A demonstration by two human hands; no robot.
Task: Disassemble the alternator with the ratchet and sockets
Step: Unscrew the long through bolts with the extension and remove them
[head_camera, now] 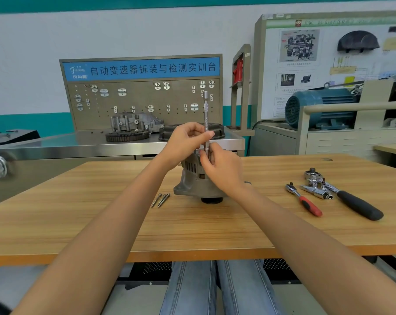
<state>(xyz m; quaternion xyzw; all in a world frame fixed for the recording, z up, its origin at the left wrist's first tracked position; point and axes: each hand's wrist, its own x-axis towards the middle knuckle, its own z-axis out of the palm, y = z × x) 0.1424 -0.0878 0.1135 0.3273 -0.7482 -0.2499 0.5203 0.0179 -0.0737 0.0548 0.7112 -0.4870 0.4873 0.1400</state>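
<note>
two hands on extension bar (pixel 206 119), upright over alternator (pixel 193 178) mid-table: left hand (pixel 188 142) pinches shaft to spin, right hand (pixel 219 167) curls round base, steadying. bolts (pixel 161 199) parked beside; ratchets (pixel 304 198) idle right.

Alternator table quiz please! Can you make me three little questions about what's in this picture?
1. True or false: the long extension bar stands upright on the alternator.
2. Which hand pinches the bar higher up: left hand or right hand?
3. What lies on the table just left of the alternator: A) long bolts B) a hammer C) a cup?

Key: 1 true. 2 left. 3 A.
</note>
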